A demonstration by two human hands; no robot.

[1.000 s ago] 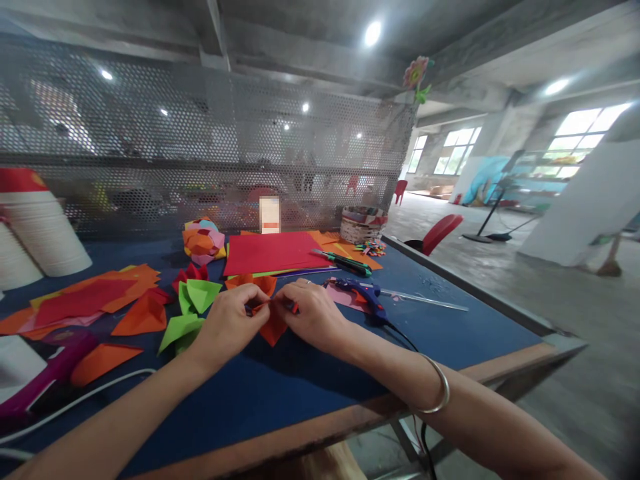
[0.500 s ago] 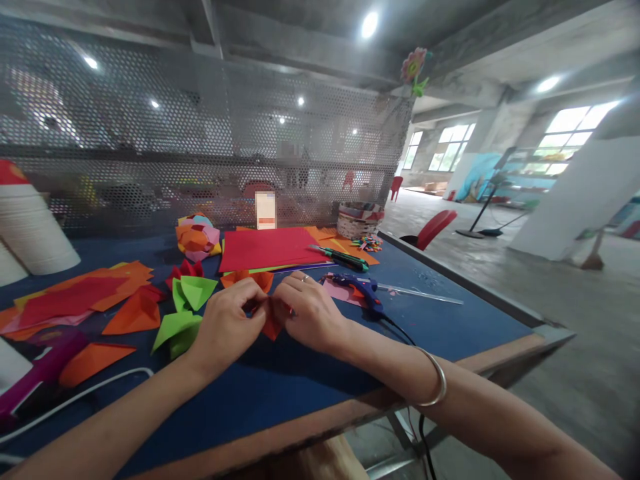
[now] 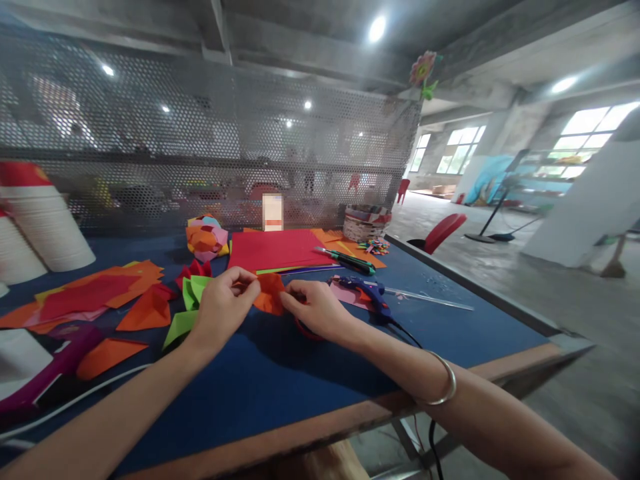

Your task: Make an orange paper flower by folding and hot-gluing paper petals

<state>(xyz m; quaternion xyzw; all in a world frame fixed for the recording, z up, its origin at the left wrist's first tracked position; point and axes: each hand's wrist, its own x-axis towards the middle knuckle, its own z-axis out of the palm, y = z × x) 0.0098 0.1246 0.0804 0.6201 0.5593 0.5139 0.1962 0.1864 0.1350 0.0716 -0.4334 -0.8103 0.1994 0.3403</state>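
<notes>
A folded piece of orange paper is between my two hands, just above the blue tabletop. My left hand is closed in a pinch at its left edge. From the other side, my right hand pinches the right edge with thumb and forefinger. Something red shows partly beneath the right hand, mostly hidden. Beside my left hand lie folded green paper pieces, partly covered by it. Folded orange paper and red folded pieces rest further left.
A blue glue gun lies right of my hands, near a clear stick. Behind are red sheets, a green-black cutter, a paper ball and a basket. Stacked paper cups and a purple tool are left.
My hands have moved a little apart, and more of the orange paper now shows flat between them. The view has shifted slightly, so the surroundings sit further right.
</notes>
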